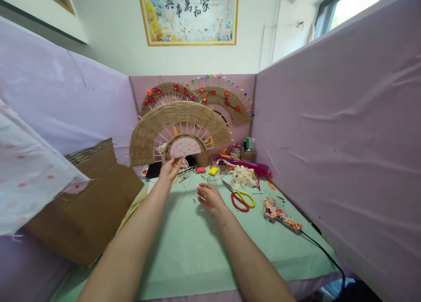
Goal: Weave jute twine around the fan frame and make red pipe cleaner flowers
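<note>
A large half-ring fan of woven tan cord over thin sticks (177,111) stands upright above the back of the table. At its base is a half-round piece of pink dotted cloth (186,147). My left hand (170,168) grips the fan by this lower middle part, with the thumb and fingers closed on its edge. My right hand (209,197) hovers over the green tablecloth, fingers loosely bent and apart, with nothing in it. Scissors with one red and one yellow handle (241,199) lie to the right of that hand.
A patterned glue gun (279,215) with a black cord lies at right. Behind are purple and red stems (253,167), cream fabric strips (243,175), yellow (213,171) and red packets (200,170). Flowered fans (226,101) lean at the back. A cardboard box (95,205) stands left.
</note>
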